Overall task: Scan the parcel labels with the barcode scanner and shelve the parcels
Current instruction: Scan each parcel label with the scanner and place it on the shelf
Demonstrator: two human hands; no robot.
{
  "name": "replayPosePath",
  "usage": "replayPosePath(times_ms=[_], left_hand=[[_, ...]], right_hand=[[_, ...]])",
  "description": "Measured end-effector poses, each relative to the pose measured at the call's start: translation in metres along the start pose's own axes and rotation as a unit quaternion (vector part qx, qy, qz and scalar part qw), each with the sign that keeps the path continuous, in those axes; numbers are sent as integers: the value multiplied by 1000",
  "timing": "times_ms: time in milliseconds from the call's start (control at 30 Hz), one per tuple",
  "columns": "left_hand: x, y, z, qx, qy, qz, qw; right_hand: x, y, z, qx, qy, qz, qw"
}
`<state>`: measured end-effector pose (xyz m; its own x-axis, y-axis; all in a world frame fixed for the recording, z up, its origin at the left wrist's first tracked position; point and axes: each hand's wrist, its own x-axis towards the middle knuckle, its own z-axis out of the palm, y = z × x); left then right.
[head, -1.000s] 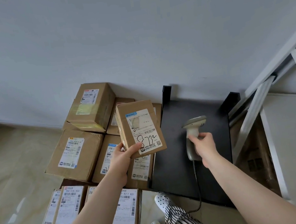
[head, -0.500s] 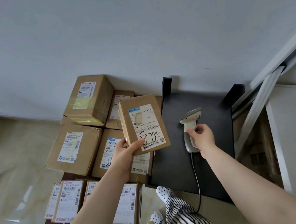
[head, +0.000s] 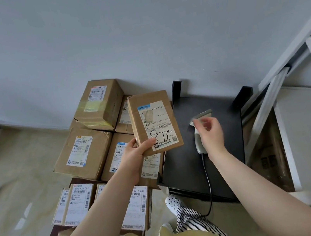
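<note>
My left hand (head: 134, 156) grips parcel (head: 154, 125) by its lower corner, label up. Right hand (head: 211, 132), fingers loosely spread, hovers over the scanner (head: 198, 141) lying on the black counter (head: 180, 167).

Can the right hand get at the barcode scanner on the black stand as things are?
Probably yes. The right hand hovers just over the barcode scanner on the black stand, fingers loose and empty, nothing between them.

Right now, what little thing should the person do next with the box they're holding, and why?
Probably carry the small parcel over to the white shelf. The left hand grips it label-up, while the right hand hovers with loose fingers over the scanner lying on the black table, so scanning looks finished.
</note>
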<state>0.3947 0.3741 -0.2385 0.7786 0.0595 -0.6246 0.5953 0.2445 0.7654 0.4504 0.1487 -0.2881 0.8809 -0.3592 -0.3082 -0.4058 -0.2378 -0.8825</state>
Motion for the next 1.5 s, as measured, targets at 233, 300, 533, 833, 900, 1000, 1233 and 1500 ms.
replayPosePath(times_ms=[233, 300, 533, 833, 900, 1000, 1233, 1500], left_hand=[[-36, -7, 14, 68, -103, 8, 992], [-46, -13, 19, 89, -121, -2, 989], [-88, -51, 54, 116, -171, -62, 976], [-135, -114, 85, 232, -207, -130, 942], [-154, -132, 90, 256, -216, -152, 930], [-187, -165, 95, 263, -207, -184, 924], [-248, -236, 145, 264, -201, -205, 921], [-283, -266, 287, 337, -299, -170, 876]], right_hand=[[-85, -28, -29, 176, -280, 81, 940], [-101, -19, -44, 181, -254, 90, 946], [-156, 29, -96, 190, -175, 147, 955], [-225, 92, -159, 200, -151, 191, 949], [-240, 106, -177, 178, -162, 181, 954], [-265, 132, -203, 152, -193, 187, 951], [-315, 199, -278, 184, -165, 220, 944], [-336, 244, -401, 260, 6, 214, 942]])
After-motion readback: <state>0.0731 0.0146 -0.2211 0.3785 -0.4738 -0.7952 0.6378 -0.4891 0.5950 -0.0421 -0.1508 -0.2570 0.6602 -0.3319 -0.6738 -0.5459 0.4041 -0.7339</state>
